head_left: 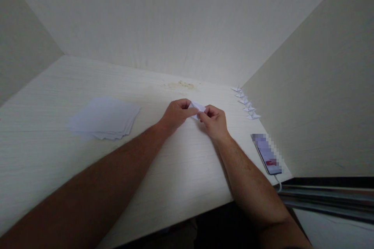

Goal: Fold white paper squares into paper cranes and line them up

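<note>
A small folded piece of white paper point(198, 107) is pinched between both my hands over the middle of the pale wooden desk point(43, 144). My left hand point(177, 114) grips its left side with curled fingers. My right hand point(214, 121) holds its right side with thumb and fingertips closed on it. To the left lies a stack of white square paper sheets point(105, 118), apart from both hands.
Several small folded paper figures point(246, 104) stand in a row along the right wall. A phone point(267, 153) with a white cable lies at the desk's right front edge. A yellowish stain point(181, 85) marks the desk near the back wall. Walls enclose three sides.
</note>
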Demonstrator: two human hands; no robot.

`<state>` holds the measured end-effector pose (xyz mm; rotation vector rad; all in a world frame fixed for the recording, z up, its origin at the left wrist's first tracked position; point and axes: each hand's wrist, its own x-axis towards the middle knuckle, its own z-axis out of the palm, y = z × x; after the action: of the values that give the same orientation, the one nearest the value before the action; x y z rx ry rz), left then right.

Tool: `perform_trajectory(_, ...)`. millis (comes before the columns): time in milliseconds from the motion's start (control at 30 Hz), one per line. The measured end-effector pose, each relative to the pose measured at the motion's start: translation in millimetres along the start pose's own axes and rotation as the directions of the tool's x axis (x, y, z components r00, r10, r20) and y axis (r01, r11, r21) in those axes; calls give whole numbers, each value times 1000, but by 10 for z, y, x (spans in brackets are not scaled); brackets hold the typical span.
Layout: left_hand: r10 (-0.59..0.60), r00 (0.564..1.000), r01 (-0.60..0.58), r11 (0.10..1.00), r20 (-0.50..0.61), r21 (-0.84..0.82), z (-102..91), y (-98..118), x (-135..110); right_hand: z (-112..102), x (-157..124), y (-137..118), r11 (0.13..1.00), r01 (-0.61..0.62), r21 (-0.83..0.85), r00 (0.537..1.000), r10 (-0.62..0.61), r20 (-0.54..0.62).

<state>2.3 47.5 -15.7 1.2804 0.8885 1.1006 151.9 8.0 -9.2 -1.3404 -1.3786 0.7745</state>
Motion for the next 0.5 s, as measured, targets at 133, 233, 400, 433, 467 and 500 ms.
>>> perform_trajectory(133, 12, 1000, -13, 1000, 27, 27, -24, -29, 14, 19, -14, -5, 1000, 2, -30, 1000, -1, 17)
perform_trajectory(233, 16, 999, -17, 999, 49, 27, -37, -44, 24, 12, -18, 14, 996, 10, -84, 999, -6, 40)
perform_trajectory(400, 17, 999, -16, 999, 32, -31, 3, -59, 3, 16, -42, 14, 994, 67, -89, 997, -64, 38)
perform_trajectory(433, 14, 999, -11, 997, 36, -74, 20, -58, -7, 27, -52, 7, 994, 76, -77, 997, -74, 27)
perform_trajectory(467, 5, 999, 0, 992, 45, -126, 39, -56, -17, 42, -63, 1, 995, 82, -65, 997, -81, 17)
perform_trajectory(500, -9, 998, 20, 983, 58, -183, 56, -52, -26, 57, -73, -3, 995, 84, -54, 996, -83, 10)
